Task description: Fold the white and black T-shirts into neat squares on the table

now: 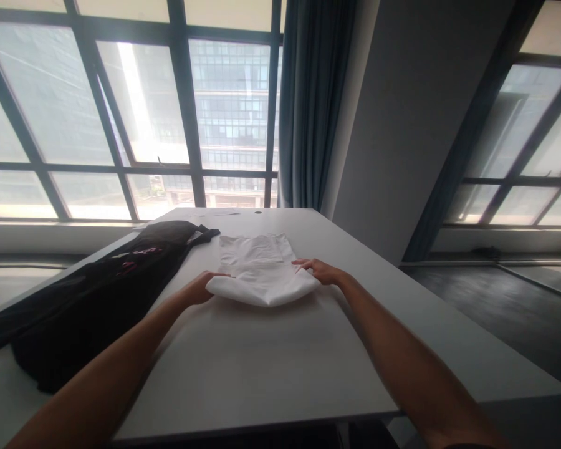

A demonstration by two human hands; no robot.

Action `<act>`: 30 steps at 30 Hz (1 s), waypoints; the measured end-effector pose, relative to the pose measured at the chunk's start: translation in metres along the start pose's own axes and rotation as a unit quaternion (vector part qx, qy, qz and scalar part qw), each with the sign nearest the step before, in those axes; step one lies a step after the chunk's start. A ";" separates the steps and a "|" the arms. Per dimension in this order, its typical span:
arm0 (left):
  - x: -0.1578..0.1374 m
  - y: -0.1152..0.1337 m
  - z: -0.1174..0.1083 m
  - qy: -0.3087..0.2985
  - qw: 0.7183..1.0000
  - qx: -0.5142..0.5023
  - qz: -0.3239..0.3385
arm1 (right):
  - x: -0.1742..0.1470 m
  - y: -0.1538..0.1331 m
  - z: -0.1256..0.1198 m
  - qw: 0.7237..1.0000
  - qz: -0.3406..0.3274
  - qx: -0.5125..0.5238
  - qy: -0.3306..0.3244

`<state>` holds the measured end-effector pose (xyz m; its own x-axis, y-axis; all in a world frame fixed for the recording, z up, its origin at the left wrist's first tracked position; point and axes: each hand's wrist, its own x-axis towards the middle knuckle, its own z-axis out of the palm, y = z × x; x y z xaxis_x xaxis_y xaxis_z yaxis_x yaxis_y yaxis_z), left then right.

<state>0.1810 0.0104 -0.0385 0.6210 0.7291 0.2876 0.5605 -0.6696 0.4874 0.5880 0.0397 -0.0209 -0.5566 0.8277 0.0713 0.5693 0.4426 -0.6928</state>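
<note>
Mid-table, cloth taken as the clock's hub and twelve toward the windows: white cloth (262, 285), plain, soft-looking, part folded. Far section lies flat on the white table (271, 374), roughly squared, with shallow wrinkles and a crease running across; its far edge is slightly uneven. Near section is thicker, a rolled or doubled band that bulges toward six o'clock and sags to a blunt point in the middle; faint shadow on the tabletop beneath it. Left hand (200, 289) at about half past eight, fingers closed on the near left corner, tips partly hidden by fabric. Right hand (324, 272) at three, thumb and fingers clamped on the right side, a couple of fingers stretched over the top, a little apart. Between eight and ten, well clear of the white piece, a black garment (98, 293) lies lengthwise, rumpled, small pinkish-red and pale markings on it, too blurred to read. At twelve, near the table's far edge, a small dark round spot (258, 212). Beyond, eleven to twelve, dark-framed windows (229, 100), bright; at one, a blue-grey curtain (311, 100); between one and two, a grey pillar (416, 112).
</note>
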 end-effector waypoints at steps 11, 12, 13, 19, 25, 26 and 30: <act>0.003 0.032 -0.040 0.174 0.938 -0.279 -0.106 | -0.007 -0.047 -0.011 0.961 -0.049 0.237 0.133; 0.005 0.034 -0.041 0.184 0.928 -0.301 -0.120 | -0.002 -0.048 -0.008 0.953 -0.050 0.243 0.171; 0.007 0.034 -0.040 0.198 0.917 -0.318 -0.135 | 0.005 -0.047 -0.003 0.944 -0.047 0.241 0.219; 0.012 0.004 -0.018 0.251 0.847 -0.318 -0.344 | 0.044 -0.017 0.035 0.938 0.165 0.075 0.294; 0.005 -0.014 -0.011 0.164 0.910 -0.174 -0.338 | 0.041 -0.001 0.046 0.961 0.157 -0.050 0.222; 0.005 -0.013 -0.010 0.163 0.919 -0.141 -0.330 | 0.040 -0.002 0.046 0.962 0.148 -0.066 0.221; 0.009 -0.005 -0.010 0.187 0.937 -0.072 -0.285 | 0.038 -0.009 0.049 0.955 0.076 -0.119 0.262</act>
<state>0.1786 0.0218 -0.0297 -0.0082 0.9794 0.2020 0.6470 -0.1489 0.7479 0.5316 0.0504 -0.0467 -0.1136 0.9199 0.3754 0.7751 0.3184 -0.5457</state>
